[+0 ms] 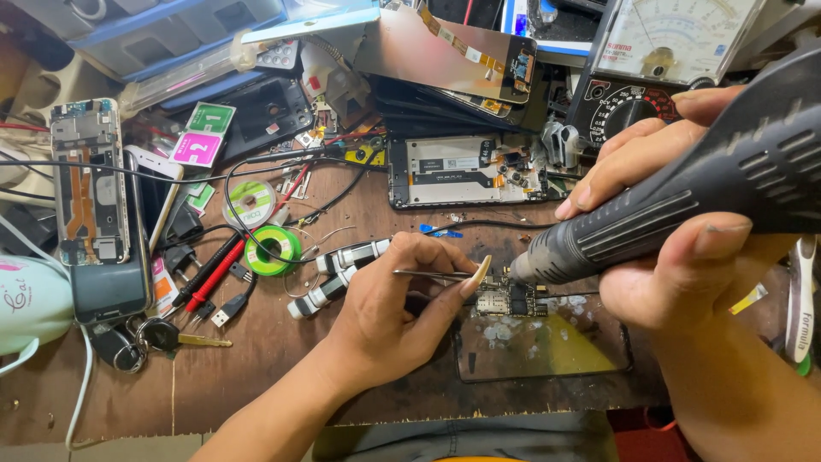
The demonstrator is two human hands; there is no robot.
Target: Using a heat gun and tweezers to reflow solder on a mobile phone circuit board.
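**Holding a tiny board steady under the hot-air tool**

Pinching thin tweezers (pixel 432 275), the left hand (pixel 389 308) has its fingers pressed together on the metal legs. The tips reach out to the small circuit board (pixel 510 299), most likely so the fingers can stay back from the heat. This hand rests low on the wooden table (pixel 256 376), which probably keeps it from shaking.

The board is the thing to look at. It lies on a dark glass panel (pixel 547 346), and that likely guards the wood below.

Just above and to the right of the board is the hot-air tool (pixel 684 214). The right hand (pixel 667 231) is wrapped tight around its black body, fingers on top and thumb below. The tool is tilted so its nozzle points down at the board's top edge, very close to it. I cannot tell if it touches.

Up from the board lies an open phone (pixel 466 171) with its insides showing. Left of the board sit two tape rolls (pixel 274 250), red and black probes (pixel 209 274), and keys (pixel 162 338) nearer the table's front. A meter (pixel 658 60) stands up and right of the board, in easy reach.
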